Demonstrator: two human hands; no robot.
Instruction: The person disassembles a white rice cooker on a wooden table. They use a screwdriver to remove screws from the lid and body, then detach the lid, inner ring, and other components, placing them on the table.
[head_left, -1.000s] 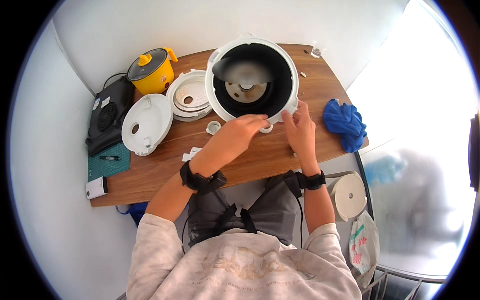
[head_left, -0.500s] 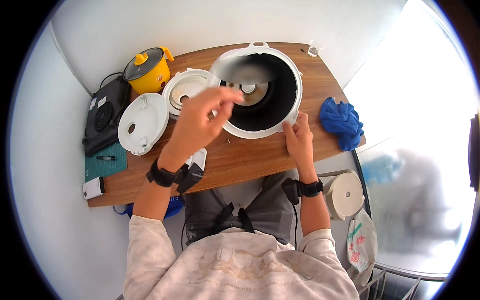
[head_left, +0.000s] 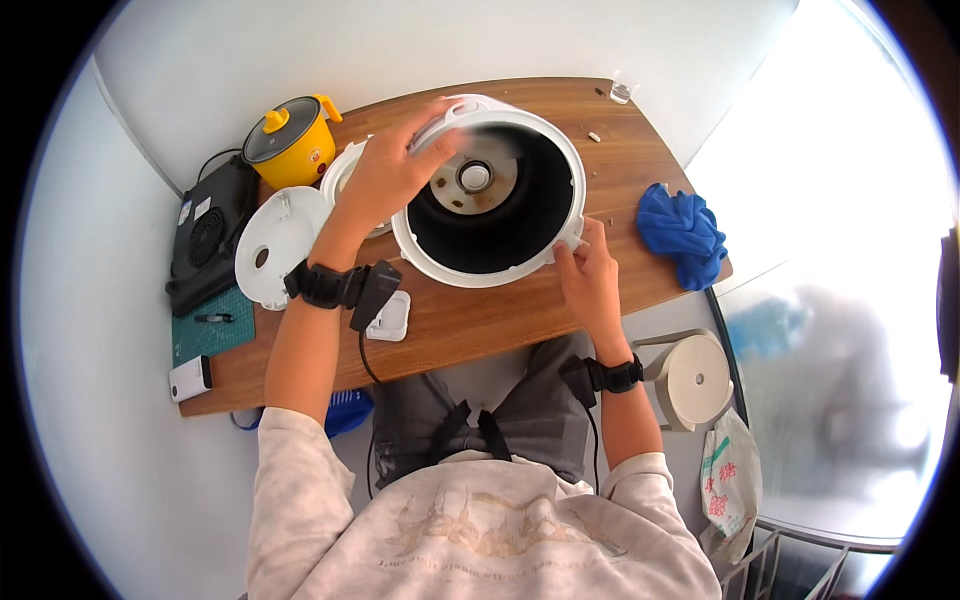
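Observation:
A white rice cooker body [head_left: 420, 262] with a dark inner wall stands tilted, its round mouth facing me. On its bottom shows a stained metal heating plate [head_left: 455, 198] with a round knob-like centre. My left hand [head_left: 385, 170] grips the upper left rim by the loop-shaped tab, thumb over the inner edge and fingers outside. At the lower right rim, my right hand [head_left: 592, 285] holds the edge between thumb and fingers. Part of the mouth near my left thumb is blurred. Beside my left forearm lie a round white cover [head_left: 285, 235] with a hole and another white ring-shaped part [head_left: 340, 170], partly hidden.
Left are a yellow pot [head_left: 295, 150], a black cooktop [head_left: 212, 230], a green cutting mat [head_left: 215, 340] and a white box-like device [head_left: 190, 378]. A small white tray [head_left: 392, 318] lies nearer me. Right are a blue cloth [head_left: 683, 235], a clear cup [head_left: 622, 92] and a stool [head_left: 695, 382].
My left hand has moved up from in front of the mouth to the upper left rim. The cooker body has shifted and turned left, uncovering small bits on the table.

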